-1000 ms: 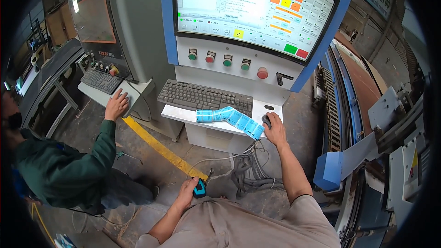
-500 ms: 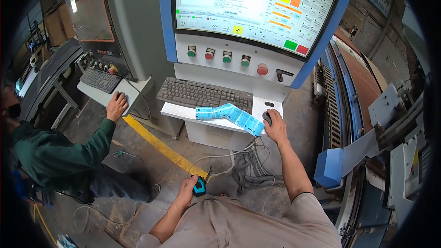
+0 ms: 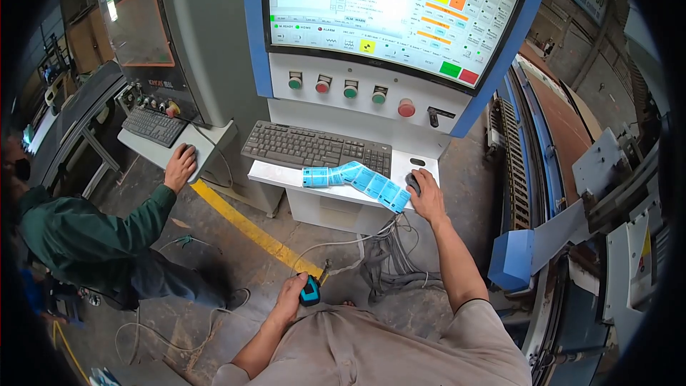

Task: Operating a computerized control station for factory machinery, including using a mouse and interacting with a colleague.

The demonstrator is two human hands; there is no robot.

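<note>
My right hand (image 3: 427,197) rests closed over a dark computer mouse (image 3: 412,184) at the right end of a white shelf (image 3: 275,173). Low in front of my body, my left hand (image 3: 291,294) grips a teal and black tape measure (image 3: 309,291). A strip of blue printed labels (image 3: 364,180) lies bent across the shelf, between the mouse and a black keyboard (image 3: 314,146). Above the shelf, a lit control screen (image 3: 386,11) shows a file list and coloured on-screen buttons.
Green and red push buttons (image 3: 350,91) line the panel under the screen. At left, a co-worker in a green sleeve (image 3: 136,221) has a hand on another machine's shelf. Grey cables (image 3: 400,264) hang below my shelf. A blue-sided machine (image 3: 511,261) stands at right.
The co-worker at left has shifted slightly, a leg drawn back to the left. My view has moved a little; both my hands keep their hold.
</note>
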